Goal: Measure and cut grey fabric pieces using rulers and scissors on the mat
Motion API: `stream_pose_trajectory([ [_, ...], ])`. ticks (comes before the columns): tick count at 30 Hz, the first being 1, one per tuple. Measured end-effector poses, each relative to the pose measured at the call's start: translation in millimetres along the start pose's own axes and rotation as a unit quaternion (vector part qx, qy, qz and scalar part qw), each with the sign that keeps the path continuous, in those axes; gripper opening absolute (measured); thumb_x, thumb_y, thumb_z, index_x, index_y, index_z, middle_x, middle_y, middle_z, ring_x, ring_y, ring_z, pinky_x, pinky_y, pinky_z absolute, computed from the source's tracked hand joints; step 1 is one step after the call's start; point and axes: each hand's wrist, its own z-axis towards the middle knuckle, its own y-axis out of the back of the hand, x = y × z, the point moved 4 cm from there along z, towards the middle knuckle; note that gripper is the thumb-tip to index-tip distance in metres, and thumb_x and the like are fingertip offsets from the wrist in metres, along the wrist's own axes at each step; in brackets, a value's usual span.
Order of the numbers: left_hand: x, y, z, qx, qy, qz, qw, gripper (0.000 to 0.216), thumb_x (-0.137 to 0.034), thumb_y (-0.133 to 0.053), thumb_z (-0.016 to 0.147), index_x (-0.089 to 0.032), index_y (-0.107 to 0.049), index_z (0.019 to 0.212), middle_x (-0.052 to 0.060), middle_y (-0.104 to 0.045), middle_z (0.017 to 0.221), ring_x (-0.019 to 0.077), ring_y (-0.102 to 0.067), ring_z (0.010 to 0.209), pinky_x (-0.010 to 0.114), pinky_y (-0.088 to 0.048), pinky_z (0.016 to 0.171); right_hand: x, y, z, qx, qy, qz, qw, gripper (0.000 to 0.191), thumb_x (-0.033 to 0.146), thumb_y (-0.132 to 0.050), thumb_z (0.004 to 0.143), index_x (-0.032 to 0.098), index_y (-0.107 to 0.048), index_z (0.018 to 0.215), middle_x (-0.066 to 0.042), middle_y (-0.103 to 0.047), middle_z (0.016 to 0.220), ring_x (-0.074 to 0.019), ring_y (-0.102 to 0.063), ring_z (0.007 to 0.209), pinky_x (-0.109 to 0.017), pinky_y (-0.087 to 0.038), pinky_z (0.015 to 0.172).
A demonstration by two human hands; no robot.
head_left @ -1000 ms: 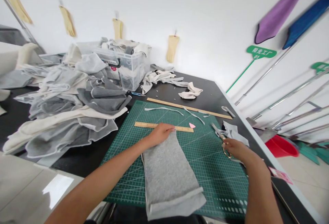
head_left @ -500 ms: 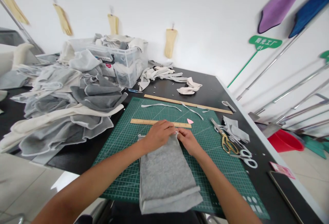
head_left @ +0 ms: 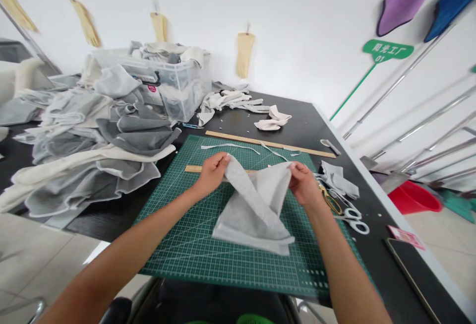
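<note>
A piece of light grey fabric (head_left: 253,210) hangs raised above the green cutting mat (head_left: 178,259), its top edge stretched between my two hands. My left hand (head_left: 212,171) pinches one upper corner. The other upper corner is in the closed fingers of my right hand (head_left: 304,182). A long fold crosses the cloth diagonally, and its lower hem hangs over the mat. Behind the fabric lies a short wooden ruler (head_left: 193,168), partly hidden. Gold-handled scissors (head_left: 330,200) and white-handled scissors (head_left: 357,222) rest beyond my right hand.
A heap of grey and cream cloth (head_left: 85,135) covers the table's left side, before a clear plastic bin (head_left: 182,91). A long wooden ruler (head_left: 267,144) crosses the mat's far edge. Fabric scraps (head_left: 340,177) and a phone (head_left: 424,279) lie on the right.
My hands have moved apart, lifting the grey fabric and spreading its top edge. Its lower end has risen away from the mat's near edge. The view has shifted slightly.
</note>
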Motion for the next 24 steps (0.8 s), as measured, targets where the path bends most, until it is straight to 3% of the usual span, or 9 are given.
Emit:
stream_pose_trajectory([
  [3,9.9,10.5,14.1,-0.034,0.071,-0.123,0.989,0.040,-0.054,-0.067,0.088,-0.017,-0.060,0.073,-0.003,-0.049,0.066,0.0106,-0.043,0.062,0.021,-0.034,0.057,40.2,66.5,4.4,-0.160,0.152,0.080,0.972,0.026,0.037,-0.078,0.077,0.021,-0.058,0.077,0.007,-0.060,0.068,-0.0098,-0.055,0.055,-0.022,-0.047,0.056],
  [6,17.5,12.5,21.0,-0.004,0.110,-0.168,0.980,0.045,-0.062,-0.066,0.085,-0.018,-0.058,0.077,-0.004,-0.050,0.065,0.0098,-0.043,0.058,0.021,-0.037,0.055,67.1,125.4,-5.5,-0.334,0.325,0.110,0.878,0.018,0.026,-0.064,0.088,0.024,-0.049,0.078,0.008,-0.055,0.072,-0.0099,-0.059,0.064,-0.024,-0.052,0.066],
  [8,19.7,12.8,22.0,0.029,0.132,-0.190,0.972,0.047,-0.063,-0.069,0.082,-0.017,-0.057,0.077,-0.004,-0.051,0.065,0.0090,-0.044,0.056,0.020,-0.039,0.054,68.0,151.2,-12.5,-0.462,0.335,0.050,0.819,0.017,0.020,-0.054,0.092,0.027,-0.045,0.080,0.008,-0.050,0.070,-0.0113,-0.060,0.062,-0.027,-0.052,0.064],
  [9,19.7,13.4,21.9,0.047,0.140,-0.198,0.969,0.048,-0.063,-0.071,0.080,-0.017,-0.057,0.076,-0.004,-0.052,0.065,0.0085,-0.044,0.055,0.020,-0.039,0.054,64.0,158.6,-12.7,-0.488,0.324,0.036,0.810,0.015,0.018,-0.048,0.094,0.028,-0.045,0.083,0.008,-0.051,0.071,-0.0121,-0.060,0.061,-0.028,-0.051,0.063],
  [13,16.5,19.8,19.2,0.116,0.164,-0.204,0.958,0.046,-0.057,-0.079,0.076,-0.014,-0.063,0.076,-0.002,-0.055,0.064,0.0077,-0.047,0.054,0.019,-0.038,0.052,30.2,161.4,-3.8,-0.520,0.245,-0.017,0.818,0.020,0.025,-0.049,0.094,0.026,-0.041,0.075,0.008,-0.047,0.061,-0.0115,-0.050,0.047,-0.029,-0.049,0.054],
  [17,11.8,25.8,15.1,0.166,0.168,-0.201,0.951,0.040,-0.050,-0.083,0.075,-0.013,-0.066,0.078,-0.002,-0.058,0.064,0.0082,-0.050,0.055,0.019,-0.038,0.051,0.2,128.3,2.3,-0.511,0.203,-0.092,0.830,0.026,0.039,-0.058,0.092,0.025,-0.041,0.078,0.010,-0.045,0.062,-0.0108,-0.047,0.048,-0.027,-0.046,0.051],
  [20,7.8,26.7,13.5,0.146,0.154,-0.216,0.953,0.038,-0.048,-0.083,0.075,-0.014,-0.066,0.078,-0.002,-0.060,0.067,0.0077,-0.052,0.057,0.018,-0.040,0.054,-8.0,80.9,-0.4,-0.430,0.194,-0.173,0.865,0.032,0.046,-0.074,0.081,0.021,-0.054,0.085,0.007,-0.054,0.070,-0.0123,-0.053,0.057,-0.030,-0.051,0.063],
  [22,6.4,24.4,12.3,0.138,0.162,-0.233,0.949,0.038,-0.047,-0.084,0.075,-0.014,-0.066,0.078,-0.002,-0.060,0.067,0.0074,-0.052,0.056,0.018,-0.041,0.054,-13.5,31.9,0.7,-0.193,0.178,-0.313,0.913,0.041,0.051,-0.073,0.082,0.021,-0.059,0.106,-0.001,-0.066,0.088,-0.0187,-0.063,0.076,-0.038,-0.055,0.077],
  [24,5.7,22.7,12.0,0.126,0.175,-0.255,0.943,0.038,-0.047,-0.085,0.073,-0.014,-0.066,0.079,-0.003,-0.060,0.066,0.0074,-0.052,0.055,0.018,-0.042,0.053,-22.9,-14.0,-8.0,0.020,0.189,-0.419,0.888,0.071,0.052,-0.083,0.071,0.023,-0.055,0.130,-0.012,-0.066,0.123,-0.0286,-0.063,0.111,-0.049,-0.049,0.098],
])
